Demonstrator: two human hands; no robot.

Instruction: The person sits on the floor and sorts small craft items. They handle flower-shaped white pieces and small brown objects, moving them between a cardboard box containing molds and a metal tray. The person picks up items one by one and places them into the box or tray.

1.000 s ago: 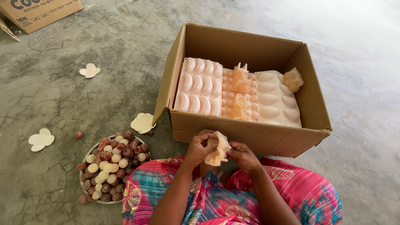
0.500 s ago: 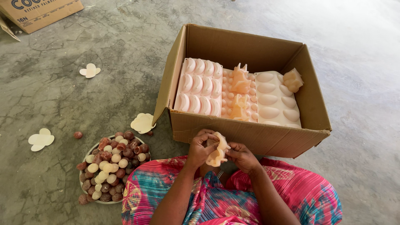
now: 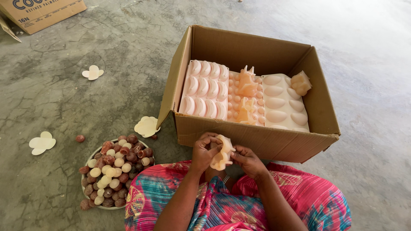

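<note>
Far left of the hands, flat cream cutouts [image 3: 42, 143] lie on the concrete floor [image 3: 64, 98], one more [image 3: 92, 72] further up and another [image 3: 147, 126] nearer the hands. Just left of the left hand, a round dish [image 3: 114, 171] heaped with small red-brown and cream balls; a few strays on the floor beside it.

Left hand [image 3: 204, 152]: fingers curled over the upper left side of a soft peach-coloured mould [image 3: 221, 155], thumb pressing its top edge. Right hand [image 3: 247, 160]: gripping the same mould from the right and below. Hands close together, both clamped on the piece, held above the lap in a pink and teal garment [image 3: 222, 201].

Directly beyond the hands, an open cardboard box [image 3: 257, 137], its near wall almost touching the knuckles. Inside, pale pink mould trays [image 3: 204, 89] side by side, loose peach pieces [image 3: 247, 83] on top, another [image 3: 301, 82] at the far right corner.
</note>
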